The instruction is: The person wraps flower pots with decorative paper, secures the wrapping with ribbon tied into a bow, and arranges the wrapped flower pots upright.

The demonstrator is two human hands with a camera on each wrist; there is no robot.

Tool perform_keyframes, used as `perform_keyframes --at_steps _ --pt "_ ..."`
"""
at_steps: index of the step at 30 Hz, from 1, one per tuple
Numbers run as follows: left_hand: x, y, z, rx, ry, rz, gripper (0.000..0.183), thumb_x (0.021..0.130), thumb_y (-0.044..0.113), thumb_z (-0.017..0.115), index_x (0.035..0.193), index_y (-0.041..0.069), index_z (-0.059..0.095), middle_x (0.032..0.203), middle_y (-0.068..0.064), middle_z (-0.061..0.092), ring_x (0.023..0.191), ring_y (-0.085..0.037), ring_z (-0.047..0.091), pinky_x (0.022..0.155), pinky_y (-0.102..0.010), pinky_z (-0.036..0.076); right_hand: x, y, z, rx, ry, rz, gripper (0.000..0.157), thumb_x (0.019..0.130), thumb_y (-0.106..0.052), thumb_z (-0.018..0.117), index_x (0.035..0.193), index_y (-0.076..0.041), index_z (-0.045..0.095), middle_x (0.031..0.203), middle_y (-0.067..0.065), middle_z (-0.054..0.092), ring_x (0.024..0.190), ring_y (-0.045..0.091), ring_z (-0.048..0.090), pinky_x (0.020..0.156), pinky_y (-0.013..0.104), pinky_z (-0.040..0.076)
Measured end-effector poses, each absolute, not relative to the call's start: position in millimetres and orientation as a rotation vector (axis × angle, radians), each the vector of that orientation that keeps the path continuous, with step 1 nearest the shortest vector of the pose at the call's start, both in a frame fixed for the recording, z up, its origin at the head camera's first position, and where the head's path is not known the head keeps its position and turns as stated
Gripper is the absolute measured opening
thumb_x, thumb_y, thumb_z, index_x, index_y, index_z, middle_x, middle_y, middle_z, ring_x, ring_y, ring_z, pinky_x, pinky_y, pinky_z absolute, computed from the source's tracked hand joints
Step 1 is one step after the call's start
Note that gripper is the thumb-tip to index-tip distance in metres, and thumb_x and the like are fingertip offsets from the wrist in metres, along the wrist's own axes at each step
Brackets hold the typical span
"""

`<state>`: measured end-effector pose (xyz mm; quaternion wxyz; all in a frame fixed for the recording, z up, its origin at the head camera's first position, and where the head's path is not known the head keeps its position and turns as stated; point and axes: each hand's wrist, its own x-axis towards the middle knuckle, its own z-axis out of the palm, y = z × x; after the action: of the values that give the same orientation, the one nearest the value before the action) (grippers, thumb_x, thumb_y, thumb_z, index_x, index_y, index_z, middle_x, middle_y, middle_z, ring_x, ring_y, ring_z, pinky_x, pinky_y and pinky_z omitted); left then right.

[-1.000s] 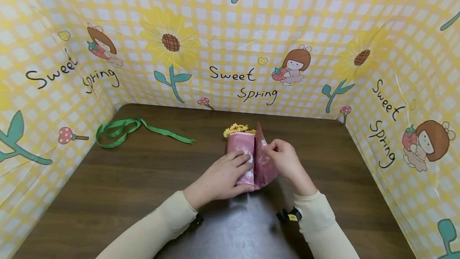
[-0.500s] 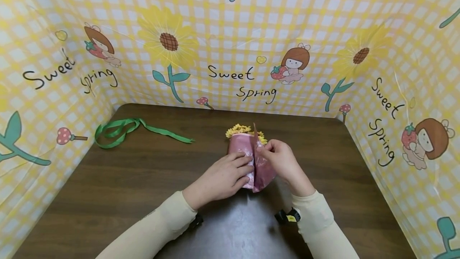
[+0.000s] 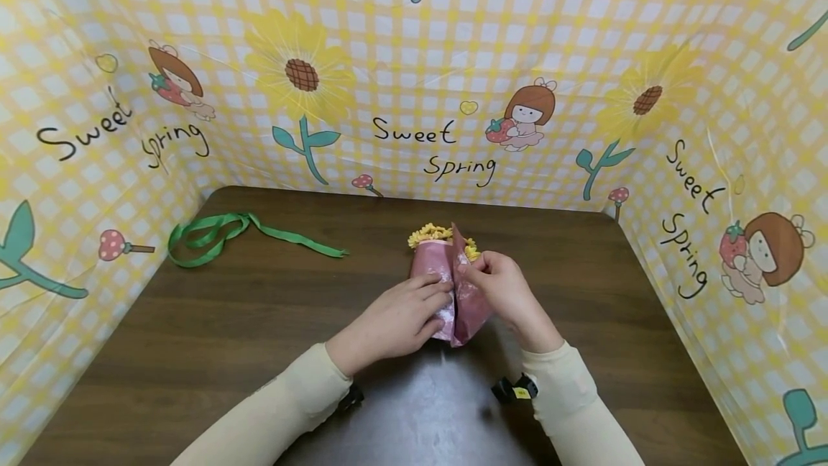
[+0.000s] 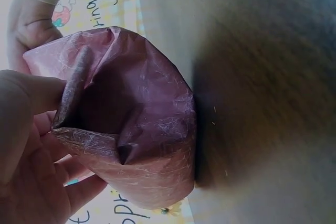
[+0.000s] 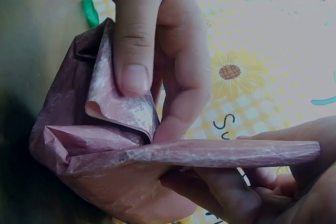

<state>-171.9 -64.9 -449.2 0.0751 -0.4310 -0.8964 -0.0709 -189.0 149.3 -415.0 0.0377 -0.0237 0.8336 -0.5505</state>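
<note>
A bouquet of small yellow flowers point(image 3: 430, 234) lies wrapped in shiny pink wrapping paper point(image 3: 432, 261) at the middle of the table. Across the paper's left part rests my left hand point(image 3: 391, 313); in the left wrist view its thumb point(image 4: 44, 94) is against the rolled lower edge, fingers on the other side. My right hand point(image 3: 507, 290) pinches the free right flap point(image 3: 467, 300) between thumb and forefinger, so it stands up along the middle. The left wrist view looks into the folded lower opening point(image 4: 110, 98). The flower stems are hidden inside.
A length of green ribbon point(image 3: 210, 239) lies loosely looped at the table's back left, one end stretched toward the bouquet. A yellow checked cloth point(image 3: 414, 92) with printed flowers walls in the dark wooden table point(image 3: 162, 351) at the back and sides.
My right hand has drawn the flap leftward, over the paper's middle, and more yellow flowers show behind it. My left hand stays on the paper, its thumb shifted in at the lower edge.
</note>
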Motion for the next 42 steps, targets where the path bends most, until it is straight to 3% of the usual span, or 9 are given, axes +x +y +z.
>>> perform_keyframes --at_steps 9,17,25,33,42 --pt "-175.7 -68.2 -451.8 -1.331 -2.634 -0.295 0.036 0.101 0.029 0.063 0.135 0.015 0.066 0.148 -0.004 0.058 0.142 -0.023 0.048 0.118 -0.038 0.039 -188.0 146.6 -415.9 -0.059 2.534 -1.725 0.023 0.097 -0.015 0.07 0.08 -0.002 0.061 0.074 0.001 0.053 0.068 0.016 0.049 0.052 0.026 0.039" --pt "-177.2 -71.2 -452.4 -1.323 -2.605 -0.337 0.032 0.102 0.027 0.062 0.132 0.02 0.069 0.139 -0.005 0.056 0.122 -0.019 0.06 0.1 -0.038 0.054 -189.5 145.5 -417.9 -0.056 2.515 -1.734 0.023 0.097 -0.016 0.071 0.08 -0.002 0.061 0.073 0.0 0.052 0.067 0.015 0.048 0.051 0.025 0.039" --pt "-182.2 -72.3 -446.8 -1.277 -2.724 -0.484 0.029 0.106 0.015 0.051 0.132 0.013 0.065 0.138 -0.001 0.062 0.128 -0.014 0.059 0.106 -0.034 0.05 -190.5 141.1 -422.7 -0.05 2.44 -1.807 0.021 0.097 -0.012 0.069 0.081 0.0 0.061 0.073 0.0 0.051 0.067 0.014 0.047 0.052 0.023 0.038" --pt "-187.8 -75.8 -449.6 -1.325 -2.65 -0.533 0.028 0.104 0.008 0.055 0.127 0.013 0.07 0.137 -0.001 0.065 0.13 -0.014 0.059 0.107 -0.032 0.049 -188.1 136.7 -423.4 -0.053 2.455 -1.812 0.021 0.097 -0.01 0.068 0.08 0.001 0.061 0.072 0.0 0.05 0.067 0.014 0.046 0.053 0.024 0.038" --pt "-191.5 -80.3 -455.2 -1.336 -2.567 -0.662 0.03 0.101 0.008 0.06 0.122 0.022 0.076 0.136 0.0 0.056 0.112 -0.012 0.065 0.093 -0.031 0.056 -187.1 134.2 -425.0 -0.087 2.55 -1.757 0.024 0.096 -0.016 0.071 0.08 0.0 0.063 0.072 -0.001 0.051 0.068 0.014 0.047 0.055 0.026 0.038"
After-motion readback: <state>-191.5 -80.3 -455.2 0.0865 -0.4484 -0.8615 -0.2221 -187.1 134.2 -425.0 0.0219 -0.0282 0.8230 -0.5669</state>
